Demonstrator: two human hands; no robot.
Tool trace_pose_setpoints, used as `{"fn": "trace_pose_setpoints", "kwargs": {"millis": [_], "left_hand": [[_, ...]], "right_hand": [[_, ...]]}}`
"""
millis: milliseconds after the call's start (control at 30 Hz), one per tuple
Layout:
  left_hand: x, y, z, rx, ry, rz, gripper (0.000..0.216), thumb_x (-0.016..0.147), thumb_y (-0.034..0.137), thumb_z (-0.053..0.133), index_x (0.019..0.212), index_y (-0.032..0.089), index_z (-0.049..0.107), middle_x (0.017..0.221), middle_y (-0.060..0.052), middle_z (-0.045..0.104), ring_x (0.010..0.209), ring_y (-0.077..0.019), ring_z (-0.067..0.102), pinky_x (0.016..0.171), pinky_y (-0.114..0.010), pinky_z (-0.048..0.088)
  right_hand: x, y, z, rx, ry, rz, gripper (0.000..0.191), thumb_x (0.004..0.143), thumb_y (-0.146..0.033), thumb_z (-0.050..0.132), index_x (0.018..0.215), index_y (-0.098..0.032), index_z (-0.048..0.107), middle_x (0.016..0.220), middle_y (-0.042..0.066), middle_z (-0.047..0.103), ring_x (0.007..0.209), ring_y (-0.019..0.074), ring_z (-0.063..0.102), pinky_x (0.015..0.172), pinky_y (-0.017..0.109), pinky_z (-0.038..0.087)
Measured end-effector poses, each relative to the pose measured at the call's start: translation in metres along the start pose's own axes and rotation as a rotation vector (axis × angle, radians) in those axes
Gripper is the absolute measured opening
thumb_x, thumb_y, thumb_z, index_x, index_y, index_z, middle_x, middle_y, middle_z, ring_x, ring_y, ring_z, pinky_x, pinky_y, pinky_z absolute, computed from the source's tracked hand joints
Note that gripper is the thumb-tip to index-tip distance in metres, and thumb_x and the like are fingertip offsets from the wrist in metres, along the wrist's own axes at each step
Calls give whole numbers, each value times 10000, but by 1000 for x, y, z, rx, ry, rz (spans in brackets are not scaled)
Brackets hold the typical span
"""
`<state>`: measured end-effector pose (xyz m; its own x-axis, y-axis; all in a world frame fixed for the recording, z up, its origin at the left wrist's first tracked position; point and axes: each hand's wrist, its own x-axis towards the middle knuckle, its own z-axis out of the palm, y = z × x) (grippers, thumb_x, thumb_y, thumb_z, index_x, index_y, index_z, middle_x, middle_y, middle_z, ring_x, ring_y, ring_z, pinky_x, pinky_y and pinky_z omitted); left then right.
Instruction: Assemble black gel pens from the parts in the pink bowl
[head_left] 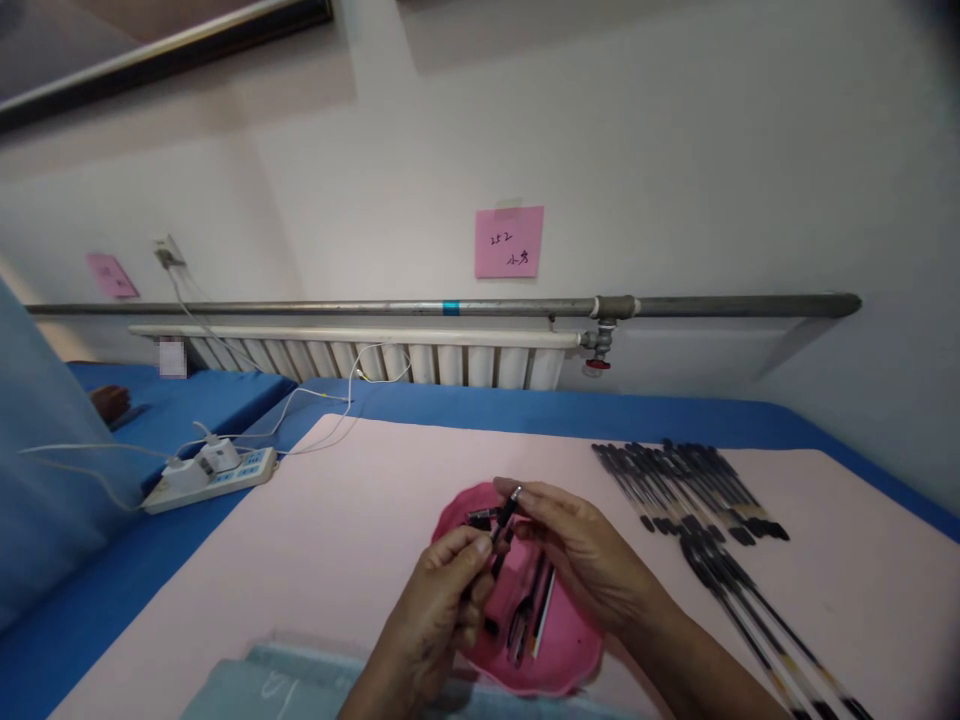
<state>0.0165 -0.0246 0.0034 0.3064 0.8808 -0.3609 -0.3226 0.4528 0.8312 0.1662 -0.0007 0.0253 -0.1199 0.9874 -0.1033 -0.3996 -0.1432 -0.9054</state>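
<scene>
Two hands: one pen [507,511] pinched in the left hand [447,588], the right hand [577,545] half-curled at its tip, grip unclear; over one pink tray's [571,668] far half. Three brushes [762,628]: toward the table's [525,400] right edge.

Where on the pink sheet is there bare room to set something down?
The pink sheet is bare between the power strip and the pink tray, and right of the black tools. Crowded: the tray, with left hand and right hand over its items.
</scene>
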Motion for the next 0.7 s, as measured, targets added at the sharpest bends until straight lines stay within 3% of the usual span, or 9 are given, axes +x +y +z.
{"fn": "trace_pose_setpoints", "kwargs": {"millis": [200, 400, 700], "left_hand": [[6, -9, -2, 194, 104, 272, 351, 695, 491, 670, 807, 162, 630, 513, 66, 416, 471, -54, 336, 453, -180, 269], [1, -1, 0, 147, 80, 123, 358, 684, 523, 659, 752, 177, 601, 444, 93, 333, 400, -48, 244, 396, -192, 161], [3, -5, -7, 330, 106, 350, 257, 762, 410, 620, 849, 174, 674, 690, 7, 575, 596, -96, 461, 547, -204, 380]], "right_hand": [[1, 2, -3, -235, 109, -130, 207, 662, -380, 731, 735, -187, 719, 697, 1, 650, 692, 141, 543, 717, 280, 409], [1, 1, -5, -200, 41, -107, 231, 701, -360, 695, 852, -188, 728, 833, 31, 680, 676, 130, 518, 675, 273, 399], [1, 1, -6, -320, 61, -164, 191, 735, -360, 654, 796, -188, 711, 763, 16, 658, 700, 142, 529, 704, 287, 409]]}}
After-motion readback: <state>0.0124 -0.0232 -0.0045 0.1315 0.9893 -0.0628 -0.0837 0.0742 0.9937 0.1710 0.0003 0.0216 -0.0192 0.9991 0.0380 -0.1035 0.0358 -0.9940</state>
